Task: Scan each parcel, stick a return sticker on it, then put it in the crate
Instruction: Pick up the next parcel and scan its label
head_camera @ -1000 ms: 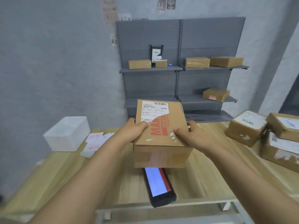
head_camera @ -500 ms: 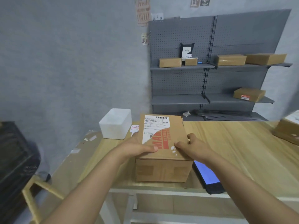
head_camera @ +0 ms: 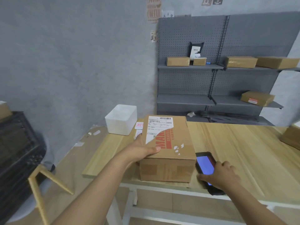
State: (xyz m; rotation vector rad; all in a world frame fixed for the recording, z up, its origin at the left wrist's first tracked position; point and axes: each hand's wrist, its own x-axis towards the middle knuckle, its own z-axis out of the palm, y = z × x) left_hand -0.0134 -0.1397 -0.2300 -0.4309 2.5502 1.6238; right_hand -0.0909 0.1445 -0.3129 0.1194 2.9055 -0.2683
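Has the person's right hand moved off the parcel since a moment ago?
Yes. The right hand has left the parcel, which the left hand holds, and gone right and nearer, onto the scanner lying on the table.

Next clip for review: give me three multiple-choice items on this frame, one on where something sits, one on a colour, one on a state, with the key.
1. Where does the white bin stand?
A. on the grey shelving
B. on the table, behind and left of the parcel
C. on the floor

2. What colour is the scanner screen?
A. green
B. red
C. blue

3. What is the right hand doing?
A. gripping the parcel
B. reaching onto the scanner
C. peeling a sticker

Key:
1 B: the bin sits on the table by its far left corner, beyond the parcel.
2 C: the lit screen glows blue.
3 B: its fingers lie over the scanner, while only the left hand holds the parcel.
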